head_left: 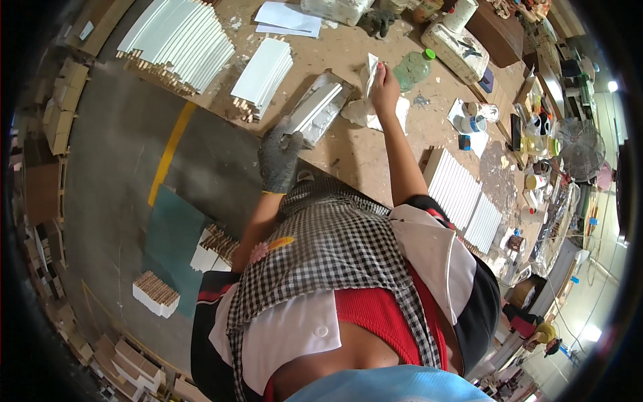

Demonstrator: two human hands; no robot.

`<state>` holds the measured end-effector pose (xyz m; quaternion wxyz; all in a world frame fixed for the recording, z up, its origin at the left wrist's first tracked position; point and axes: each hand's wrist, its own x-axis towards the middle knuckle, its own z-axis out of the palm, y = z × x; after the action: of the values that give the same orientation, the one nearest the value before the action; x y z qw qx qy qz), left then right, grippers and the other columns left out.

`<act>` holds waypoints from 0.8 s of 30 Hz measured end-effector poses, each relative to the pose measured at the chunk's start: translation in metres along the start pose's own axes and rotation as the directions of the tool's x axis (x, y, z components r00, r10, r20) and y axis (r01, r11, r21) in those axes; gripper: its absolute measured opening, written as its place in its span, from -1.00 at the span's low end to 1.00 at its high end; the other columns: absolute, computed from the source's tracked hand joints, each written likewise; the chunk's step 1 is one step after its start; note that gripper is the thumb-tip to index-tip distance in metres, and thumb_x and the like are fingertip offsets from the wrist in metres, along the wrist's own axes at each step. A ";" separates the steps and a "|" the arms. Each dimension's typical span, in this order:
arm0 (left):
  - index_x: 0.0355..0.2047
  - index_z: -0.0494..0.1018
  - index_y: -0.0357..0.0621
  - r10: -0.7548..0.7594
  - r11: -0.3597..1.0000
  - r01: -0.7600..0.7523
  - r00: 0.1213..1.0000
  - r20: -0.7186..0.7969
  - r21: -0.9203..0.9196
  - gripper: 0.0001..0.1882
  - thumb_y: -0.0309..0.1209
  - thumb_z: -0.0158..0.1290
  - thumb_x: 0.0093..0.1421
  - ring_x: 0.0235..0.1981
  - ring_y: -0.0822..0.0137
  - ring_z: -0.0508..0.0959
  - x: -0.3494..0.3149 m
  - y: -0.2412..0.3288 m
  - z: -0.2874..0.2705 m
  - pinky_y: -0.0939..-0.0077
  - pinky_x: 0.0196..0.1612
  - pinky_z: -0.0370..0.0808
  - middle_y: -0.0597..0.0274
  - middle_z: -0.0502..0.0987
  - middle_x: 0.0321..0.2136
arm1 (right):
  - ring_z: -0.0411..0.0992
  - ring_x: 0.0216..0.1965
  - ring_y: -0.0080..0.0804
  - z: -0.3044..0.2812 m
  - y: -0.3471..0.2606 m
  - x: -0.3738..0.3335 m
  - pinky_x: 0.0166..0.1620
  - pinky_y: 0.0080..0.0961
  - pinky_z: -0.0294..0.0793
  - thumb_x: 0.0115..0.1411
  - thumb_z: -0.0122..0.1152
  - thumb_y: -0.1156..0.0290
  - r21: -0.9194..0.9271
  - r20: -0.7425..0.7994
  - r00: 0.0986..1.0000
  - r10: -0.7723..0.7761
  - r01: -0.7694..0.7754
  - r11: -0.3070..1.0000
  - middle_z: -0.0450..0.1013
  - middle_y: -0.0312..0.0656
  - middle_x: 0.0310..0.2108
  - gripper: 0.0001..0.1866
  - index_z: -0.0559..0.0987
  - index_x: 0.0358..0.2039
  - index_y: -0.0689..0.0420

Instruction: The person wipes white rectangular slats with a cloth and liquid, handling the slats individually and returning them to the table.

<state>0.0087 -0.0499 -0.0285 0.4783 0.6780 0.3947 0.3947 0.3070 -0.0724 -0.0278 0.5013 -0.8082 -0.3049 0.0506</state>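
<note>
My left hand [278, 161], in a dark grey glove, is at the table's near edge with its fingers closed on the near end of a white painted wooden strip [315, 107]. The strip lies slanted over a grey, plastic-looking sheet or tray [343, 87]. My bare right hand [385, 90] is raised farther to the right, fingers pinched on a white cloth [370, 74]. More crumpled white cloth [358, 112] lies on the table below it. A clear green-tinted bottle [412, 70] with a bright green cap stands just right of my right hand.
Stacks of white strips with bare wood ends [177, 43] and a smaller stack [264, 74] sit at the left. Another stack [462, 197] lies on the right. Papers [288, 19], a white block [455, 50] and small tins [475, 124] crowd the stained table [348, 161].
</note>
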 end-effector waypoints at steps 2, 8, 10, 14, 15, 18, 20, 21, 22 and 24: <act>0.16 0.46 -0.36 -0.408 0.717 0.469 0.882 0.234 -0.516 -0.43 -0.29 0.28 0.22 -0.21 0.27 0.59 -0.008 0.000 -0.008 0.42 -0.10 0.56 0.05 0.63 -0.14 | 0.45 -0.36 0.02 -0.001 -0.025 -0.047 -0.18 -0.12 0.45 0.43 0.02 0.25 0.206 0.137 0.991 0.005 -0.033 0.978 0.55 -0.01 -0.34 -0.72 0.62 -0.23 0.16; 0.01 0.57 -0.34 -0.479 0.858 0.510 0.839 0.259 -0.062 -0.60 -0.31 0.23 0.26 -0.21 0.39 0.61 -0.005 -0.002 -0.011 0.41 -0.07 0.53 0.12 0.66 -0.18 | 0.07 0.47 -0.08 0.031 -0.047 -0.116 0.51 0.03 -0.31 0.39 0.00 0.34 0.005 0.389 0.703 -0.595 0.644 0.765 0.43 -0.23 0.25 -0.73 0.68 -0.06 -0.07; 0.09 0.52 -0.34 -0.381 0.754 0.451 0.893 0.240 -0.479 -0.56 -0.36 0.24 0.26 -0.18 0.39 0.59 -0.012 0.006 -0.001 0.36 -0.01 0.54 0.07 0.63 -0.12 | 0.09 0.43 0.06 0.045 0.002 -0.067 0.47 0.02 -0.08 0.43 -0.07 0.33 0.138 0.318 0.817 -0.481 0.462 0.876 0.29 0.05 0.31 -0.70 0.65 -0.07 0.07; 0.16 0.46 -0.33 -0.287 0.767 0.408 0.908 0.303 -0.495 -0.49 -0.38 0.27 0.25 -0.12 0.34 0.59 -0.008 0.016 -0.007 0.33 0.03 0.55 0.03 0.62 -0.06 | 0.52 -0.36 -0.04 0.023 0.025 0.012 -0.20 -0.21 0.47 0.47 0.00 0.20 0.043 0.067 0.997 -0.030 0.027 0.999 0.54 0.09 -0.40 -0.63 0.60 -0.11 0.27; 0.17 0.46 -0.34 -0.105 0.942 0.165 0.972 0.209 -0.292 -0.44 -0.34 0.29 0.22 -0.05 0.29 0.57 -0.004 0.021 -0.013 0.31 0.07 0.53 0.03 0.60 -0.03 | 0.51 -0.36 -0.06 0.016 0.021 0.015 -0.21 -0.21 0.46 0.47 -0.01 0.19 0.130 0.008 1.000 0.005 -0.006 0.991 0.54 0.08 -0.40 -0.62 0.60 -0.12 0.27; 0.20 0.44 -0.29 0.344 0.860 -0.372 0.928 0.144 0.350 -0.37 -0.38 0.31 0.13 0.11 0.04 0.52 0.016 0.052 -0.026 0.19 0.24 0.41 -0.06 0.55 0.08 | 0.50 -0.26 -0.06 -0.012 0.021 -0.008 -0.09 -0.22 0.46 0.49 -0.06 0.21 0.201 -0.085 0.996 0.009 0.008 0.980 0.57 0.06 -0.27 -0.61 0.60 -0.13 0.29; 0.17 0.46 -0.25 0.415 0.834 -0.402 0.908 0.048 0.377 -0.51 -0.40 0.21 0.25 0.15 0.03 0.48 0.041 0.068 -0.018 0.15 0.28 0.37 -0.09 0.55 0.08 | 0.48 -0.12 0.10 -0.020 0.054 -0.032 0.01 -0.15 0.44 0.48 -0.10 0.24 0.075 -0.173 0.981 -0.083 0.097 0.992 0.55 0.15 -0.14 -0.62 0.58 -0.05 0.28; 0.15 0.47 -0.27 0.510 0.745 -0.476 0.858 0.061 0.468 -0.56 -0.40 0.19 0.28 0.04 0.08 0.55 0.060 0.064 -0.023 0.19 0.19 0.49 -0.08 0.56 0.06 | 0.45 -0.10 0.11 -0.012 0.066 -0.047 0.01 -0.16 0.43 0.48 -0.09 0.24 0.093 -0.248 0.963 -0.104 0.131 0.987 0.51 0.13 -0.17 -0.63 0.57 -0.06 0.28; 0.13 0.48 -0.29 0.396 0.830 -0.364 0.918 0.013 0.422 -0.56 -0.39 0.20 0.28 0.02 0.07 0.56 0.068 0.053 -0.029 0.21 0.13 0.51 -0.08 0.56 0.03 | 0.44 -0.12 0.09 -0.015 0.046 -0.062 0.00 -0.14 0.42 0.47 -0.09 0.25 0.164 -0.144 0.981 0.130 -0.106 0.981 0.48 0.11 -0.21 -0.65 0.55 -0.09 0.27; 0.10 0.49 -0.33 0.164 0.945 -0.138 0.984 -0.066 0.295 -0.57 -0.39 0.23 0.28 -0.01 0.04 0.56 0.084 0.037 -0.031 0.25 0.03 0.56 -0.07 0.57 -0.02 | 0.38 -0.15 0.08 -0.022 0.042 -0.083 0.00 -0.17 0.39 0.40 0.00 0.42 0.208 -0.270 0.961 -0.052 0.111 0.972 0.41 0.06 -0.22 -0.78 0.52 -0.05 0.24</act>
<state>0.0182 0.0288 0.0278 0.3242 0.7506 0.4161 0.3980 0.2672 -0.1479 -0.0711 0.6257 -0.7335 -0.2616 -0.0443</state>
